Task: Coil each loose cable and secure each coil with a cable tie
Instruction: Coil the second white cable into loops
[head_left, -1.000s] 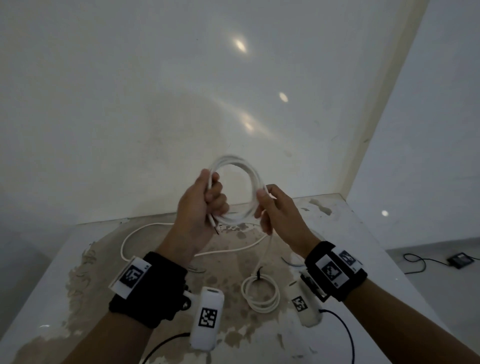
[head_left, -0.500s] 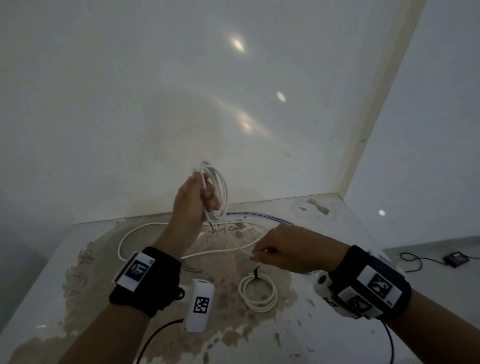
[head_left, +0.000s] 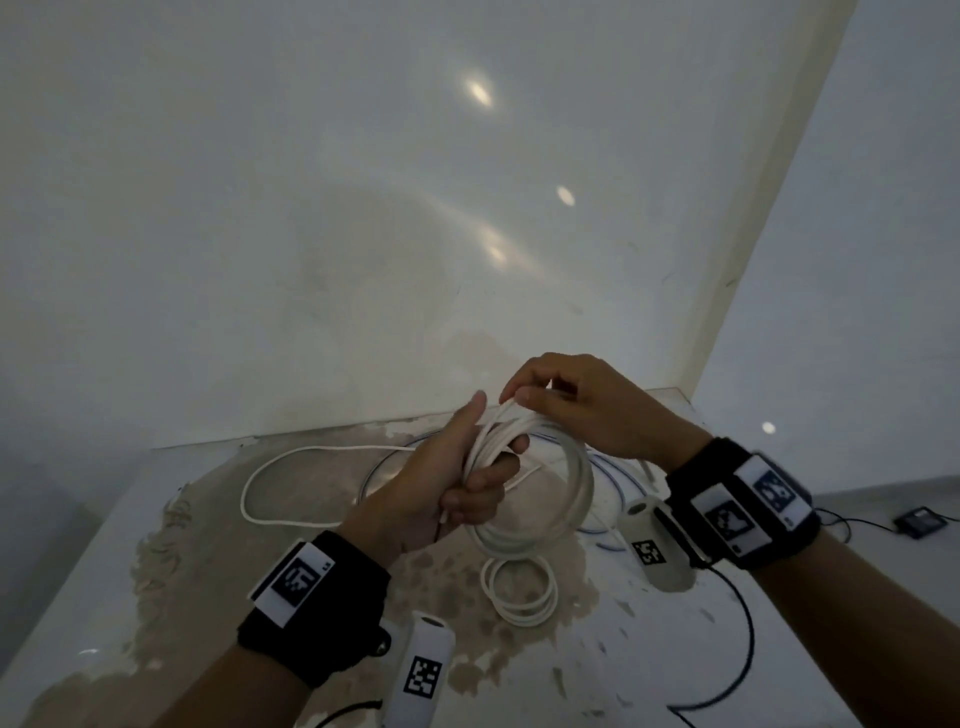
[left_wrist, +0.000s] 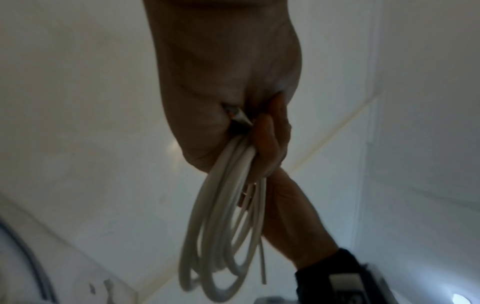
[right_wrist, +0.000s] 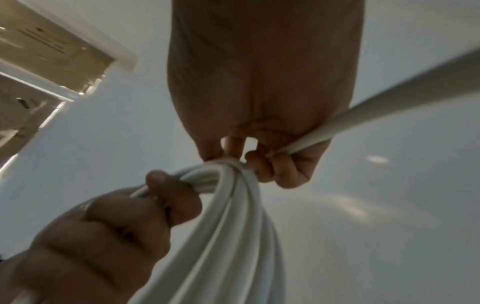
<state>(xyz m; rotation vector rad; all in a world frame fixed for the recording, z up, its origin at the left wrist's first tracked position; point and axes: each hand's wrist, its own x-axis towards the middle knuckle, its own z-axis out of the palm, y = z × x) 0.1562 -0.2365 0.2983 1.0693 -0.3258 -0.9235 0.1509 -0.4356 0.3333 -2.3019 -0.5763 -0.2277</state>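
Coil in hand: white cable coil (head_left: 563, 499) of several loops, held above the table (head_left: 130, 519) between both hands; the loops hang down from the grip toward the tabletop.
Left hand: left hand (head_left: 447, 488) has its fingers curled round the gathered strands at the top of the coil, thumb up along them; the left wrist view shows the loops (left_wrist: 221, 236) dangling from the closed fist (left_wrist: 228, 102) with a thin loose end beside them.
Right hand: right hand (head_left: 587, 405) reaches over from the right and pinches strands at the top of the bundle, fingertips bent down, touching the coil just beside the left thumb; in the right wrist view a single strand (right_wrist: 389, 111) runs out under the palm (right_wrist: 259, 82).
Finished coil: smaller white coil (head_left: 519, 590) lying flat on the table, just below the held one.
Loose cable: white cable (head_left: 270, 467) looping across the table to the left; a bluish cable (head_left: 610, 478) curves behind the held coil.
Table: pale top with brown worn patches, set against a white wall (head_left: 311, 208).
Floor at right: a dark small device with a black lead (head_left: 919, 522).
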